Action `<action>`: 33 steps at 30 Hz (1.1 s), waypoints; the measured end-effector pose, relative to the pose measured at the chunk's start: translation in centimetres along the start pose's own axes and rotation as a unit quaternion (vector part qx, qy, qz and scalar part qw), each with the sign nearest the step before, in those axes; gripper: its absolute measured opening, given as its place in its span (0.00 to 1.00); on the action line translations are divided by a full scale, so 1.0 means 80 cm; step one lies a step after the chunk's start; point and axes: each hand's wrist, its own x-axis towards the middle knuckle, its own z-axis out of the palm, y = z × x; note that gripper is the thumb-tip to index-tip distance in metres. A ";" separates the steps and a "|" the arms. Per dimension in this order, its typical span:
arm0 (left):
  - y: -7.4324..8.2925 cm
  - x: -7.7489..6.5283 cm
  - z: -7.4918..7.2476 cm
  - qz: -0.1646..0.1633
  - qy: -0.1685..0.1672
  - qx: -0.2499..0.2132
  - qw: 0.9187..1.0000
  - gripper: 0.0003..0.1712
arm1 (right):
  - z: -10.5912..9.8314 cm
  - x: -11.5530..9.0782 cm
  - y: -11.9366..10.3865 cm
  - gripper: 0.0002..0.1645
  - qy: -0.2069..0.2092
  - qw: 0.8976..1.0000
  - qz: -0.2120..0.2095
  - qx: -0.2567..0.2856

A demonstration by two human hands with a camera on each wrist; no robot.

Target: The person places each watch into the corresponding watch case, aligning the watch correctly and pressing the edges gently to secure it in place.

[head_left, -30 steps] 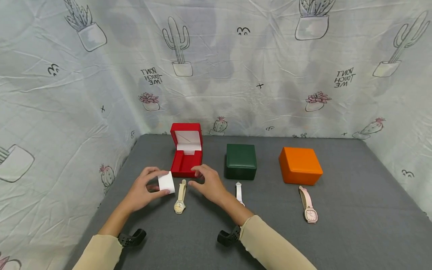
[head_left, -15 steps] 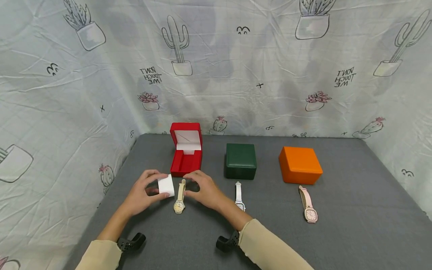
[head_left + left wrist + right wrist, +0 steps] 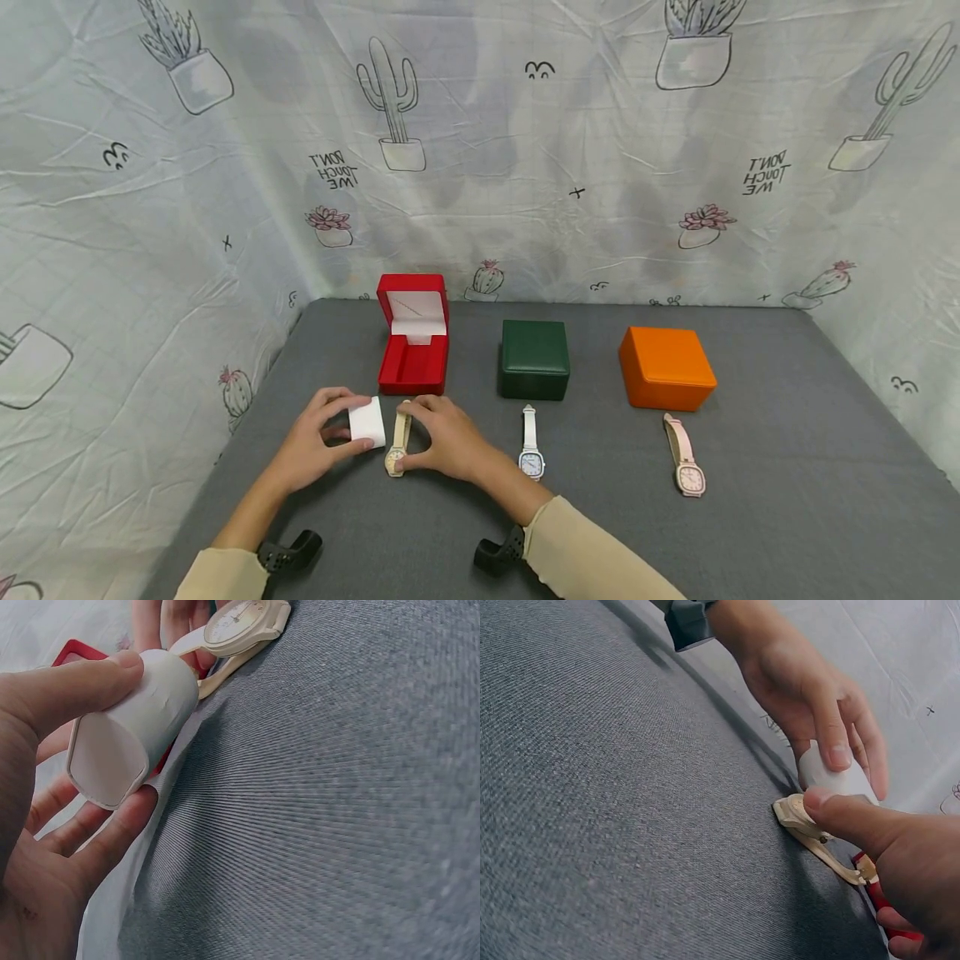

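Note:
My left hand (image 3: pixel 309 442) holds a small white watch cushion (image 3: pixel 367 422) between thumb and fingers, just above the table; its flat end and rolled side show in the left wrist view. Beside it lies a cream wristwatch (image 3: pixel 400 433) with its strap toward the red box. My right hand (image 3: pixel 448 437) spans that watch lengthwise, thumb at the dial and fingers at the strap end. In the right wrist view the thumb (image 3: pixel 847 817) overlaps the watch case (image 3: pixel 793 814). Behind both hands stands the red watch box (image 3: pixel 387 367), lid up and white-lined.
A closed green box (image 3: pixel 535 358) and a closed orange box (image 3: pixel 667 367) stand to the right of the red one. In front of them lie a white watch (image 3: pixel 531 446) and a pink watch (image 3: pixel 684 458). A printed cloth (image 3: pixel 480 167) hangs behind the grey table (image 3: pixel 780 450).
My right hand has come left and toward me, from beside the red box onto the cream watch. My left hand, still holding the cushion, has shifted slightly toward me.

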 end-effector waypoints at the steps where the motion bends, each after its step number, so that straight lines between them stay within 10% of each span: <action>1: -0.001 0.000 0.001 0.000 0.001 0.002 1.000 0.34 | 0.001 0.000 -0.001 0.47 0.001 1.000 0.002 -0.006; 17: -0.005 -0.008 0.006 0.019 0.009 -0.025 0.999 0.33 | 0.017 0.001 -0.006 0.52 0.019 0.995 -0.028 -0.097; 33: 0.001 -0.010 0.013 0.020 0.005 -0.031 0.999 0.33 | 0.015 0.001 -0.001 0.37 0.040 0.991 -0.042 0.118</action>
